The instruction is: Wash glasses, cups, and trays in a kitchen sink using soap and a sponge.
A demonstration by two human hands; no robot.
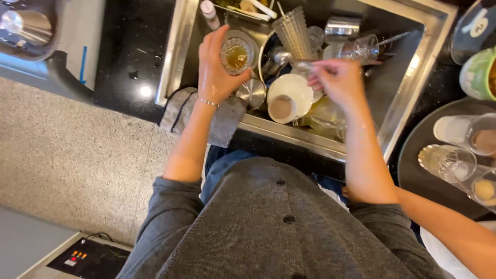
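Black stone counter [135, 46] surrounds a steel sink [408, 93] crowded with used dishes, seen from directly above by the person standing at it in a grey buttoned top. At the sink's near left corner, a grey cloth [178, 111] hangs over the rim. The person's left hand [214, 70], a thin bracelet at the wrist, is wrapped around a short glass [236, 56] holding a little amber liquid; the fingers curl round its side and hold it above the left part of the basin. The right hand [338, 80] hovers over the middle of the sink with thumb and fingertips drawn together, apparently pinching the rim of a clear glass, though motion blur makes that contact hard to confirm. Just below and left of it sits a white bowl [292, 90], with a white cup [281, 108] of brownish liquid leaning against its near side. A tall ribbed tumbler [293, 31] stands farther back, beside a clear glass mug [361, 49] lying on its side and a steel cup [342, 26]. To the right of the sink, a dark round tray [413, 160] carries several more glasses, some with dregs. Another person's bare forearm [454, 232] reaches in from the lower right, near the tray's edge. Pale speckled floor [67, 155] fills the left side of the scene.
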